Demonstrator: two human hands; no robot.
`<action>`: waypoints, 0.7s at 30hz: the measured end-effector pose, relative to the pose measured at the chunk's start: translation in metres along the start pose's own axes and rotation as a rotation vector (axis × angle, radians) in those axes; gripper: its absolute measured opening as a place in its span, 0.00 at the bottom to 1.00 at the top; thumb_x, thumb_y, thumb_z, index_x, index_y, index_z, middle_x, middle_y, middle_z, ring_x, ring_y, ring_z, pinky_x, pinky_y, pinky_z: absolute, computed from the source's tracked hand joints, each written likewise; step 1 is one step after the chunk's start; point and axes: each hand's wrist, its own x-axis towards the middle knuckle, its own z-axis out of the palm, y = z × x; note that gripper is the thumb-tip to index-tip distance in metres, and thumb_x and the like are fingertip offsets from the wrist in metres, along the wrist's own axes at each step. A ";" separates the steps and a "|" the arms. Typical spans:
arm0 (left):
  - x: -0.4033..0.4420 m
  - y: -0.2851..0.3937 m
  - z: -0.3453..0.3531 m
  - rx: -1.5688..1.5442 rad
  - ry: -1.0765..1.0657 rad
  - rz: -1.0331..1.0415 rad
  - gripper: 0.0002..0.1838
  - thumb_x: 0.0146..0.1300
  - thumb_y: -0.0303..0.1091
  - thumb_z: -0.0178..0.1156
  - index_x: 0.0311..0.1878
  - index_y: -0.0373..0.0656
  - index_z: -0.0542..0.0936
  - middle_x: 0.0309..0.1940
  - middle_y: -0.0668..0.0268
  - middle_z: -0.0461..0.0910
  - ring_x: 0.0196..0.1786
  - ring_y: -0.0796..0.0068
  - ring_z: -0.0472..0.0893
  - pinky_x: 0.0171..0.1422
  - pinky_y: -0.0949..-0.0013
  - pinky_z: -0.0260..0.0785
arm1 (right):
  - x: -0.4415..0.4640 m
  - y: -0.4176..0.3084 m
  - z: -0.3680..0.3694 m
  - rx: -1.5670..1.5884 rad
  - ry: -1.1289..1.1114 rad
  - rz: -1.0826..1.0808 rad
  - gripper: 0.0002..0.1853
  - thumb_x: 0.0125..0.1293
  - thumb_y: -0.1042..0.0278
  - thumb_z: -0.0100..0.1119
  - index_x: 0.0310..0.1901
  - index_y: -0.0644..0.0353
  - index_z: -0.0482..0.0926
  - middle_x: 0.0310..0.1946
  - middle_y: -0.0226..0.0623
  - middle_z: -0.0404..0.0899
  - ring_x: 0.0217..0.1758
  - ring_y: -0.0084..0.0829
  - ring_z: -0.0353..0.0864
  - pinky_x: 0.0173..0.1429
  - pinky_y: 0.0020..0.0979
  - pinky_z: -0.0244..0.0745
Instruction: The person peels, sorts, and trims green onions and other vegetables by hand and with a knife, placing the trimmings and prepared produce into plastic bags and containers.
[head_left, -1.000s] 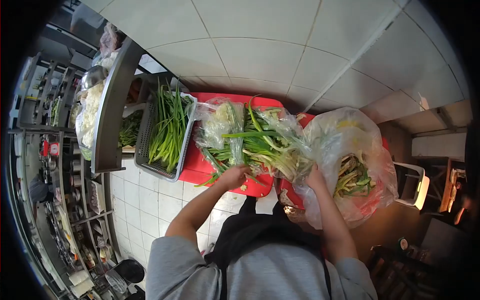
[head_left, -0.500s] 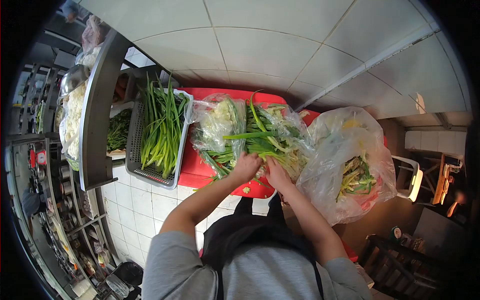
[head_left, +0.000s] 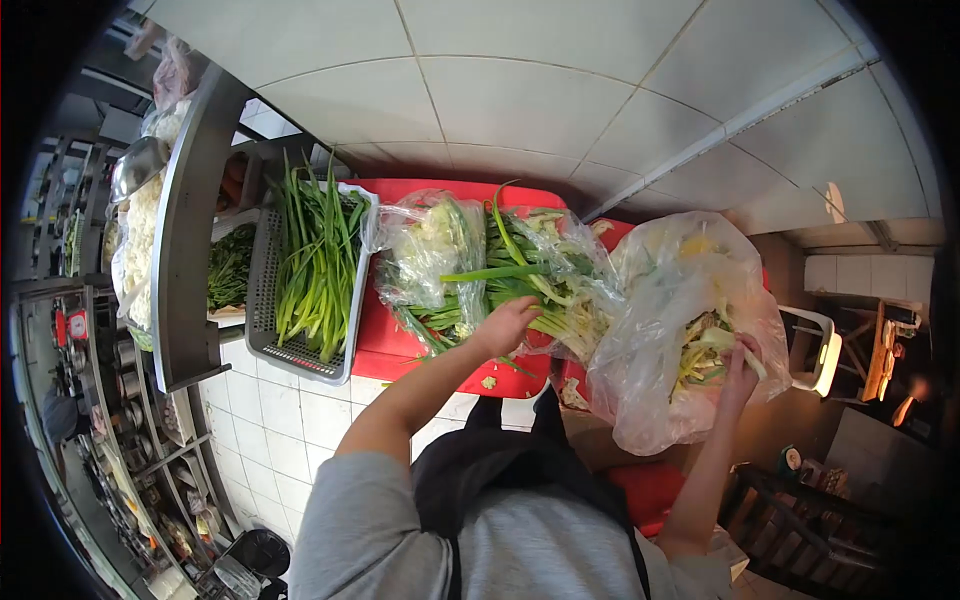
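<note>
**Pale strip point(head_left: 719, 340) in the right hand point(head_left: 741, 371), above the bag of scraps**

We find the pale strip at the mouth of the clear plastic bag point(head_left: 636, 390), over the yellow-green scraps point(head_left: 694, 366) inside. The right hand pinches it, fingers closed about its middle, an end showing on either side; we cannot tell whether it touches the scraps.

Step in hand, our reading: moving a pulled-off piece to the bag while the other hand stays with the bundle. From this position, letting go would call for only opening the right fingers, clear of the plastic.

The left hand point(head_left: 503, 328) is at the near side of the loose green stalks point(head_left: 566, 322), fingers curled and bunched. Whether it grips a stalk we cannot tell. A further pull there would call for singling out one stalk from the tangle.

Outward: the stalks lie partly under clear wrap on a red table point(head_left: 383, 362). Just beside them, to the left, we note a wrapped pale vegetable point(head_left: 432, 240), then a grey crate point(head_left: 290, 357) of long green onions point(head_left: 318, 275). Farther left, a metal shelf point(head_left: 183, 260) bears white florets point(head_left: 140, 255).
</note>
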 end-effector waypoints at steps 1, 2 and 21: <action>0.005 0.001 0.002 0.123 -0.031 0.058 0.28 0.48 0.23 0.53 0.57 0.40 0.68 0.61 0.57 0.62 0.66 0.59 0.61 0.69 0.56 0.53 | 0.001 0.006 0.002 -0.332 0.047 -0.114 0.20 0.58 0.70 0.58 0.51 0.66 0.67 0.46 0.42 0.72 0.46 0.37 0.74 0.51 0.33 0.72; 0.010 -0.001 0.002 0.201 -0.014 0.035 0.30 0.48 0.23 0.53 0.59 0.40 0.66 0.62 0.58 0.60 0.67 0.60 0.58 0.70 0.55 0.50 | -0.001 0.012 0.000 -0.545 -0.030 -0.026 0.28 0.55 0.68 0.60 0.56 0.68 0.62 0.50 0.47 0.69 0.53 0.43 0.69 0.58 0.36 0.65; 0.030 0.041 -0.004 0.307 0.179 -0.127 0.27 0.44 0.21 0.54 0.53 0.49 0.72 0.55 0.63 0.67 0.60 0.62 0.65 0.63 0.55 0.53 | 0.036 0.111 -0.034 -0.578 -0.094 -0.181 0.11 0.53 0.83 0.50 0.37 0.61 0.77 0.37 0.41 0.75 0.40 0.38 0.76 0.41 0.35 0.73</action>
